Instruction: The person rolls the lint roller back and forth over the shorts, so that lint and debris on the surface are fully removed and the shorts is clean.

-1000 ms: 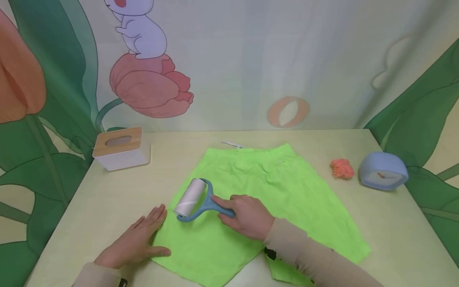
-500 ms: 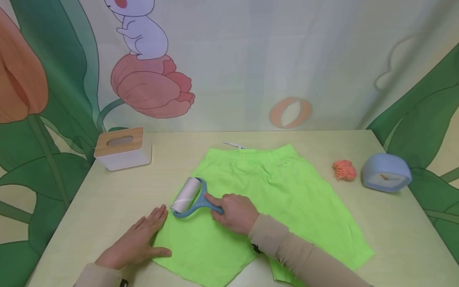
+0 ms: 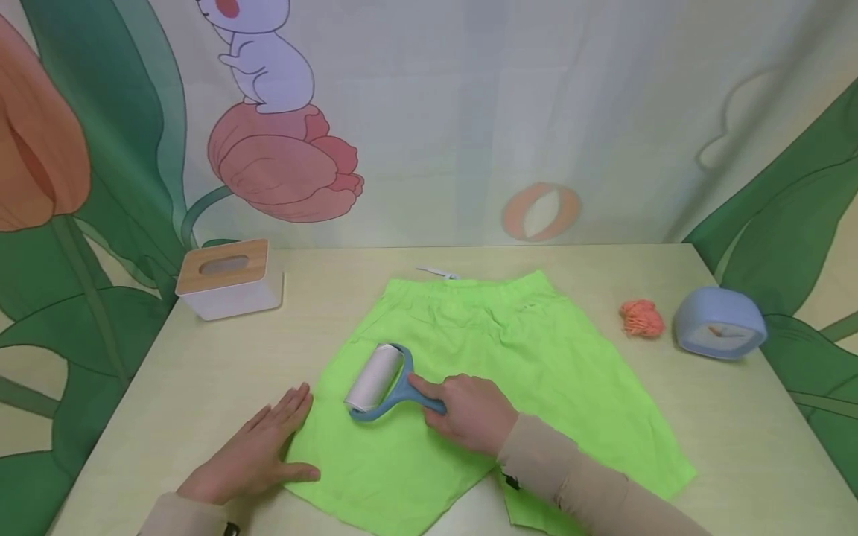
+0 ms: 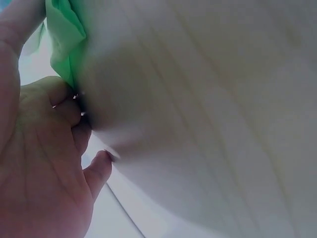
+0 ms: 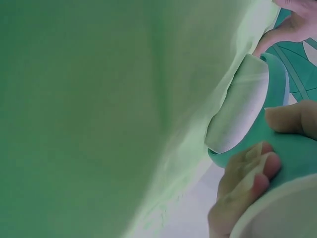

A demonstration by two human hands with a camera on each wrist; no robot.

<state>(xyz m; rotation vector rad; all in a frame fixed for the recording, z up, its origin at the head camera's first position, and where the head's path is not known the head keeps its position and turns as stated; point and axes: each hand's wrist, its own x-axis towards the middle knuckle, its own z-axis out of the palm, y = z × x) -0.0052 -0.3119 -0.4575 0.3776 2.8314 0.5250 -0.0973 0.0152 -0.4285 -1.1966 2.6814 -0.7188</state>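
Neon green shorts (image 3: 550,372) lie spread on the pale table, waistband at the far side. My right hand (image 3: 472,411) grips the blue handle of a lint roller (image 3: 375,378), index finger stretched along it. The roller's white cylinder rests on the left leg of the shorts; in the right wrist view the white cylinder (image 5: 240,106) lies against the fabric. My left hand (image 3: 258,450) rests flat at the left edge of the same leg, fingers straight and thumb on the cloth. In the left wrist view, a fold of the shorts (image 4: 67,37) shows by the thumb.
A white tissue box (image 3: 231,294) with a wooden lid stands at the back left. On the right are a small coral bundle of yarn (image 3: 641,318) and a blue clock (image 3: 720,322). A printed curtain (image 3: 429,126) hangs behind the table's far edge.
The lint roller moved left toward the outer edge of the leg, then back right and slightly nearer, with my right hand holding it. The left hand stayed in place.
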